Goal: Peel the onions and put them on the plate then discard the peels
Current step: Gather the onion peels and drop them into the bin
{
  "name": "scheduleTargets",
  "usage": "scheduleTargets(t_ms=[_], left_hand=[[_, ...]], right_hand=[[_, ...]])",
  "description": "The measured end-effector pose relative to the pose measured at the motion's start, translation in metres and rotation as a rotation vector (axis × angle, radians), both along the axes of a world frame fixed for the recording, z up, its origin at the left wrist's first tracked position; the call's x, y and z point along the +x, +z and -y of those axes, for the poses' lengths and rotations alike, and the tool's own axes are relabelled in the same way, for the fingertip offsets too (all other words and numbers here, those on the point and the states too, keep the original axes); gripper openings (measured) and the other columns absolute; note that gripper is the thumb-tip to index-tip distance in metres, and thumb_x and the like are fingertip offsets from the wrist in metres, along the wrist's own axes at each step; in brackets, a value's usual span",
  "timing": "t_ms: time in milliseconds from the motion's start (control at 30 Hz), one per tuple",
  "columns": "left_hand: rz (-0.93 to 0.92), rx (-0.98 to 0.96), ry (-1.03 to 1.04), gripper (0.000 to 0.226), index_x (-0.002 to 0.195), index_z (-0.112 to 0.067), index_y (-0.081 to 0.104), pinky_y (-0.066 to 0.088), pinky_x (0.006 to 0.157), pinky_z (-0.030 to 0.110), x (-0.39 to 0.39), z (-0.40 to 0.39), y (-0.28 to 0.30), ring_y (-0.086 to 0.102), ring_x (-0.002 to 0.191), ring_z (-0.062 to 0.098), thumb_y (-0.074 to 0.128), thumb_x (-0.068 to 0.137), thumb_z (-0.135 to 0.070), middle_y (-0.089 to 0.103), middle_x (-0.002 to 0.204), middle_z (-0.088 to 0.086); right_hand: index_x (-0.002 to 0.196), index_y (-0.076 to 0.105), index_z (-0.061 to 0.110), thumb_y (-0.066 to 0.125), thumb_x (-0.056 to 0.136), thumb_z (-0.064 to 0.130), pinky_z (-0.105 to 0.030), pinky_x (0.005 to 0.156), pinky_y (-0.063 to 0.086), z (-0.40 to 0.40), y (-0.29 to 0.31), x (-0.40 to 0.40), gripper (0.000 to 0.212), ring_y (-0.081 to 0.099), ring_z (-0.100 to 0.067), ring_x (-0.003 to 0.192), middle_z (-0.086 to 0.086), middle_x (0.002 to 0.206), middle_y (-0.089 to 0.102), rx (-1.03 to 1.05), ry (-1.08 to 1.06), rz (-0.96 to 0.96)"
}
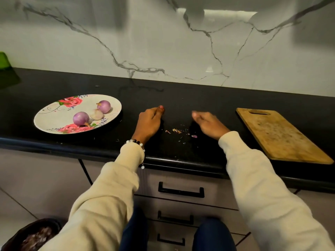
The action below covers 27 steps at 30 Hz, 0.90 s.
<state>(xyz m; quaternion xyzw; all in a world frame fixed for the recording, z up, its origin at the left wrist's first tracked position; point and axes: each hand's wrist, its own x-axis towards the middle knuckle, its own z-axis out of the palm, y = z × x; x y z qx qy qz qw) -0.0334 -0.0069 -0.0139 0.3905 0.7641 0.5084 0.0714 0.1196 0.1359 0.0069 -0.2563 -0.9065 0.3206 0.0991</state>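
Observation:
Three peeled onions lie on a floral plate (54, 113) at the left of the black counter: a purple onion (81, 118) at the front, a pale onion (96, 114) in the middle, another purple onion (103, 106) behind. Small peel scraps (176, 131) are scattered on the counter between my hands. My left hand (149, 122) rests on its edge on the counter left of the scraps, fingers straight and together. My right hand (208, 125), blurred, lies edge-down right of the scraps, fingers straight. Neither hand holds anything.
A wooden cutting board (279, 134) lies at the right of the counter (181, 98). A dark bin (34, 236) with peels in it stands on the floor at the bottom left. Drawers with black handles (181, 191) are under the counter. A green object (4, 60) sits far left.

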Motion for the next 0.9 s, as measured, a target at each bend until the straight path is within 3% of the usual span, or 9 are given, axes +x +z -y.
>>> scheduleTargets(t_ms=[67, 133, 267, 333, 433, 567, 667, 800, 900], left_hand=[[-0.036, -0.012, -0.043, 0.032, 0.098, -0.019, 0.060, 0.045, 0.077, 0.022, 0.008, 0.004, -0.001, 0.057, 0.081, 0.011, 0.035, 0.105, -0.037, 0.062, 0.092, 0.005], [0.077, 0.092, -0.112, 0.035, 0.112, -0.015, 0.066, 0.052, 0.090, 0.027, 0.017, 0.008, -0.005, 0.067, 0.092, 0.012, 0.039, 0.104, -0.035, 0.069, 0.107, 0.005], [0.442, 0.376, -0.005, 0.038, 0.114, -0.006, 0.067, 0.053, 0.095, 0.036, 0.023, 0.019, -0.007, 0.068, 0.105, 0.020, 0.043, 0.103, -0.033, 0.070, 0.110, 0.010], [0.513, 0.444, 0.069, 0.040, 0.114, -0.007, 0.068, 0.051, 0.099, 0.036, 0.019, 0.025, -0.007, 0.066, 0.108, 0.020, 0.044, 0.102, -0.037, 0.071, 0.112, 0.009], [0.518, 0.431, 0.102, 0.037, 0.109, -0.015, 0.069, 0.047, 0.104, 0.038, 0.017, 0.034, -0.008, 0.065, 0.110, 0.016, 0.041, 0.103, -0.039, 0.070, 0.115, 0.005], [0.485, 0.371, 0.136, 0.038, 0.104, -0.024, 0.071, 0.046, 0.104, 0.045, 0.018, 0.032, -0.010, 0.065, 0.107, 0.015, 0.041, 0.100, -0.048, 0.070, 0.110, 0.000], [0.467, 0.356, 0.101, 0.046, 0.113, -0.016, 0.068, 0.045, 0.105, 0.045, 0.025, 0.036, -0.005, 0.064, 0.111, 0.018, 0.038, 0.101, -0.049, 0.068, 0.118, 0.007], [0.391, 0.259, -0.041, 0.065, 0.134, -0.010, 0.056, 0.040, 0.110, 0.043, 0.030, 0.041, -0.001, 0.057, 0.122, 0.020, 0.035, 0.095, -0.058, 0.059, 0.134, 0.010], [0.236, 0.085, -0.130, 0.050, 0.103, -0.026, 0.060, 0.043, 0.106, 0.042, 0.034, 0.041, 0.000, 0.058, 0.108, 0.015, 0.031, 0.093, -0.065, 0.062, 0.113, 0.003]], right_hand=[[0.151, 0.031, 0.003, 0.027, 0.109, 0.032, -0.038, 0.120, 0.014, 0.018, -0.008, -0.006, 0.052, 0.018, -0.030, 0.150, -0.017, 0.160, 0.025, 0.147, -0.017, 0.221], [0.153, 0.023, 0.000, 0.027, 0.109, 0.028, -0.039, 0.121, 0.008, 0.040, -0.018, -0.014, 0.052, 0.008, -0.029, 0.152, -0.018, 0.163, 0.015, 0.210, 0.081, 0.248], [0.149, 0.036, 0.002, 0.036, 0.107, 0.013, -0.018, 0.113, 0.024, 0.062, -0.010, -0.018, 0.043, 0.029, -0.017, 0.145, -0.004, 0.153, 0.036, -0.234, 0.208, -0.163], [0.149, 0.038, 0.004, 0.038, 0.107, 0.017, -0.027, 0.118, 0.023, 0.048, -0.004, -0.020, 0.044, 0.030, -0.021, 0.146, -0.008, 0.155, 0.038, -0.257, 0.032, -0.225], [0.150, 0.034, 0.005, 0.034, 0.108, 0.025, -0.040, 0.119, 0.019, 0.036, -0.006, -0.023, 0.047, 0.024, -0.032, 0.148, -0.015, 0.159, 0.029, -0.016, -0.054, 0.061], [0.155, 0.021, 0.005, 0.031, 0.109, 0.022, -0.033, 0.120, 0.005, 0.069, -0.015, -0.023, 0.050, 0.006, -0.026, 0.152, -0.014, 0.164, 0.012, 0.156, 0.284, 0.225], [0.150, 0.036, 0.009, 0.037, 0.107, 0.017, -0.031, 0.120, 0.016, 0.066, -0.005, -0.008, 0.044, 0.024, -0.019, 0.149, -0.010, 0.158, 0.032, 0.037, 0.444, 0.128], [0.135, 0.058, 0.010, 0.042, 0.105, 0.013, -0.031, 0.113, 0.034, 0.046, 0.002, 0.031, 0.034, 0.049, -0.020, 0.133, -0.008, 0.138, 0.058, -0.127, 0.185, -0.198], [0.144, 0.046, 0.005, 0.038, 0.107, 0.021, -0.036, 0.115, 0.026, 0.049, -0.006, 0.044, 0.041, 0.037, -0.029, 0.142, -0.014, 0.149, 0.046, -0.031, -0.148, -0.103]])
